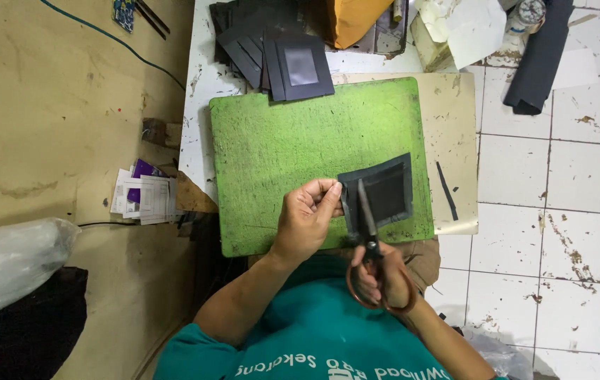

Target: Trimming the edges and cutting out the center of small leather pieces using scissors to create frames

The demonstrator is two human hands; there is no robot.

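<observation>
White paper slips w/ a purple one [144, 193] lie at the table's left edge; blue patterned packet [123, 13] top-left.

scissors [369, 232]: blades partly hide black piece [384, 193] | plastic bag [4, 264]: cut off left

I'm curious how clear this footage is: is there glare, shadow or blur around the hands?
Head view: even, soft light and faint shadows. The green cutting mat looks matte, but the top black piece of the stack shows a pale sheen. The left hand, scissors and dark piece are fairly sharp. The tile lines at the right edge bow slightly.
</observation>
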